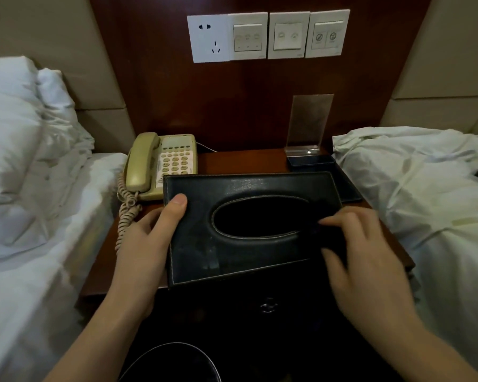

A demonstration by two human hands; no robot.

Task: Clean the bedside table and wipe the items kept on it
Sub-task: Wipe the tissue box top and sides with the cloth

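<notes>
Items on the wooden worktop [249, 161]: one black stitched-leather tissue box [246, 224] with an oval opening, one beige corded telephone [160, 166], one clear acrylic stand [308, 125], one dark tray [342, 186], partly hidden. Left hand [146, 238] grips the box's left edge, thumb on top. Right hand [362, 260], motion-blurred, rests its fingers [331, 221] at the opening's right end; whether they pinch something cannot be told.

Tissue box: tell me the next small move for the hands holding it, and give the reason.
Probably draw the right hand leftward along the top of the tissue box, wiping past the oval opening. The left hand already grips the box's left edge, thumb on top, steadying it above the bedside table. The right fingers press something dark at the right end, likely a cloth, though it is too blurred to confirm, and dull smudges show on the lid's near-left part.
</notes>
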